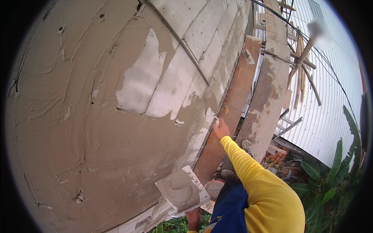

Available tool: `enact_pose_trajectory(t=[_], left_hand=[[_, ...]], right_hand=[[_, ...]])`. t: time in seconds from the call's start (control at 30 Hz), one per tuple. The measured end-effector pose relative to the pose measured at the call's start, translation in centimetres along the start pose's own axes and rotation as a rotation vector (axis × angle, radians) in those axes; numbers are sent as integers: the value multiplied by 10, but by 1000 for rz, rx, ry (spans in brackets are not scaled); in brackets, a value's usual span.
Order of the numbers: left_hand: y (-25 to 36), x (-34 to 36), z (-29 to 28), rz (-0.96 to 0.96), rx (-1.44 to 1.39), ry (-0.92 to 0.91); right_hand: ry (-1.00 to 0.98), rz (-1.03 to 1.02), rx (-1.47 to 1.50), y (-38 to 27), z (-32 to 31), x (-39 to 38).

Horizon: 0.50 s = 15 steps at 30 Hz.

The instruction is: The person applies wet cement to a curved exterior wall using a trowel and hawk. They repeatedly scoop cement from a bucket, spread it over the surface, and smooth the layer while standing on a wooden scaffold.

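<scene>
My right hand [221, 129], at the end of a yellow sleeve, is closed around the pale handle of a trowel [216, 121]. The trowel's blade lies against the lower part of a block wall, at the edge of the wet mortar. Below, my left hand [193, 218] grips a square mortar board [163, 187] from underneath; its fingers are mostly hidden. A smeared pool of grey mortar [182, 192] sits on the board. Wet plaster [105, 147] covers much of the wall, while a patch of pale blocks [142, 83] shows bare.
Scaffold planks [237, 93] run alongside the wall, with a hand float [248, 56] lying on one. A thin rod [175, 35] crosses the upper wall. Beyond are bamboo poles [301, 77], cables, corrugated sheeting [330, 101], bricks [276, 157] and broad-leaved plants [326, 182].
</scene>
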<state>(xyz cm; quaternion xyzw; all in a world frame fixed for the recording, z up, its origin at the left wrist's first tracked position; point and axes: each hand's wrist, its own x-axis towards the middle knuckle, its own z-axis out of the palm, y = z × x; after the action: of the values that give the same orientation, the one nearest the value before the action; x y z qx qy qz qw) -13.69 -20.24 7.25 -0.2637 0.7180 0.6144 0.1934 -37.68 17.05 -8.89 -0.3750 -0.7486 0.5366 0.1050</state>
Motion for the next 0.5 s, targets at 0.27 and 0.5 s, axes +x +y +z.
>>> enact_pose_trajectory(t=[0.27, 0.5], left_hand=[[16, -33, 1, -4, 258, 9], [33, -25, 7, -54, 277, -24]], right_hand=[[78, -136, 175, -68, 101, -78], [67, 191, 414, -18, 99, 26]])
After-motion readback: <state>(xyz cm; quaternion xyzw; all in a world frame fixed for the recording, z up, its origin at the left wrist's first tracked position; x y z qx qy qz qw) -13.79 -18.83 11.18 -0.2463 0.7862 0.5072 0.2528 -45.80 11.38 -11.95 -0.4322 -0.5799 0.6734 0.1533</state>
